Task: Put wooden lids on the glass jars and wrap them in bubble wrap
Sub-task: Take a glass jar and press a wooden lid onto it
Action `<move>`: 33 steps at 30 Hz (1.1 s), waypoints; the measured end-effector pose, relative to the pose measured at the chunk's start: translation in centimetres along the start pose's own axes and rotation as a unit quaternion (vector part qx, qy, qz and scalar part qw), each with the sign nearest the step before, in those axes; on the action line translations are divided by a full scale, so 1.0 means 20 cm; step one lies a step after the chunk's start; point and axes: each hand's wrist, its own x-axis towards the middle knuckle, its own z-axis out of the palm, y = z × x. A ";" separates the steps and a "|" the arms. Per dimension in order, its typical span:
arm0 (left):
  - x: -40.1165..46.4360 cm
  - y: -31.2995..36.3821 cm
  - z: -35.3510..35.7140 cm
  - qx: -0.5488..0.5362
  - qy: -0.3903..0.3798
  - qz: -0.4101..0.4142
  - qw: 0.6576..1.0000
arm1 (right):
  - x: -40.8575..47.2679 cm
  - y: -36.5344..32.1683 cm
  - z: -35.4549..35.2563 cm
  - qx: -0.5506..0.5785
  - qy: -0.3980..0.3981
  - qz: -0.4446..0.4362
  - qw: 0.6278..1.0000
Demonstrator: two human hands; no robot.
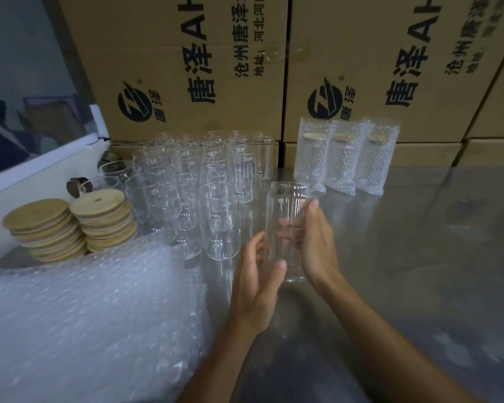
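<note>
A tall, clear, lidless glass jar (288, 228), held upright between two bare hands just above the grey, glossy counter (419, 257), near its middle. Right hand (314, 245) curled round the jar's right side, thumb up near the shoulder, fingers showing through the glass. Left hand (256, 283) cupped against the lower left wall, fingers bent round it, thumb tip at the front near the base. Mouth open, no lid yet fitted.

Likely to handle as a rigid, smooth, breakable thing: slippery under bare skin, unforgiving of a knock against its neighbours or the hard counter. Best gripped round the straight wall at mid-height, with a hand under the base; thin rim probably the weakest place to pinch.

To the left, a crowded block of identical empty clear glass jars (198, 193), standing upright and close together. Further left, two stacks of round pale wooden lids (70, 225), the top one on the right stack pierced by a small hole. In the near left corner, a loose heap of clear bubble wrap sheets (85, 315). Behind the held jar, three lidded jars already sheathed in bubble wrap (346, 158), upright in a row. At the back, a wall of brown printed cardboard cartons (186, 68).
</note>
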 end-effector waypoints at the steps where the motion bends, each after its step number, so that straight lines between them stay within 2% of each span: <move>1: -0.01 0.01 0.00 0.016 0.004 0.001 1.000 | -0.02 0.00 0.01 0.003 0.003 -0.007 1.000; 6: -0.04 0.03 -0.02 0.039 0.039 0.012 0.998 | -0.09 -0.03 0.02 0.031 -0.010 -0.021 0.999; 10: -0.06 0.04 -0.04 0.041 0.027 0.014 0.999 | -0.13 -0.07 -0.01 0.041 -0.046 -0.006 0.998; 17: -0.08 0.08 -0.07 0.055 0.039 0.028 0.997 | -0.22 -0.12 -0.02 -0.042 -0.115 -0.035 0.992; 23: -0.09 0.09 -0.08 0.065 0.079 0.040 0.994 | -0.25 -0.16 -0.02 -0.061 -0.177 0.030 0.982; 27: -0.09 0.10 -0.08 0.076 0.115 0.043 0.990 | -0.20 -0.24 -0.03 -0.119 -0.225 0.068 0.965; 29: -0.08 0.11 -0.08 0.064 0.128 0.035 0.989 | -0.17 -0.30 -0.02 -0.149 -0.201 0.030 0.968; 33: -0.08 0.10 -0.08 0.060 0.142 0.026 0.988 | -0.17 -0.44 0.08 -0.174 -0.119 -0.122 0.970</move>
